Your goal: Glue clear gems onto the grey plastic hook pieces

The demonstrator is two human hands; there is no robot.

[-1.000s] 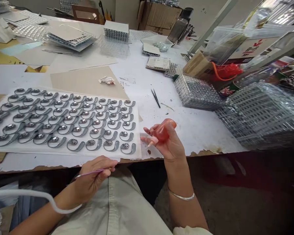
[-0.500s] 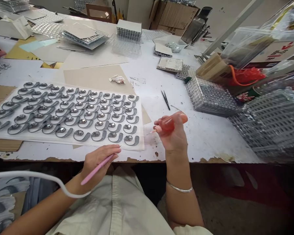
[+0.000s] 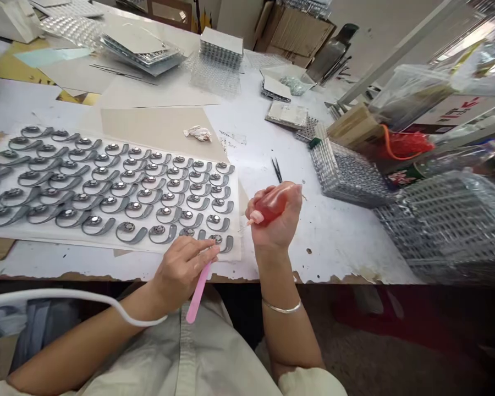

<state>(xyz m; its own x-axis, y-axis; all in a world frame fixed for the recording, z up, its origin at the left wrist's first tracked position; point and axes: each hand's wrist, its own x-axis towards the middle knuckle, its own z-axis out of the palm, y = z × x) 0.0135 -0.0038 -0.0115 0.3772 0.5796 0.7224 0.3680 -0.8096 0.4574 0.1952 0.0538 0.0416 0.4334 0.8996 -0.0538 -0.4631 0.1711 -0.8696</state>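
Note:
My left hand [image 3: 181, 269] pinches a thin pink stick [image 3: 198, 292], its tip at the nearest row of a white sheet [image 3: 107, 245] covered with several grey curved pieces, each with a shiny round stone. The stick's tip sits by the piece at the sheet's front right corner [image 3: 220, 240]. My right hand [image 3: 277, 217] is closed round a small red squeeze bottle [image 3: 272, 203] whose pale nozzle points left toward that same corner, just above the table.
Black tweezers [image 3: 277, 169] lie behind my right hand. Stacks of clear blister trays [image 3: 346, 173] fill the right side, with a larger pile [image 3: 449, 220] beyond. A crumpled tissue [image 3: 198, 132] rests on brown card. More trays and cartons stand at the back. The table's worn front edge [image 3: 342, 275] runs below.
My left hand has risen from my lap to the sheet's front edge, swinging the pink stick upright. My right hand has drawn the red bottle left toward the sheet and tightened round it.

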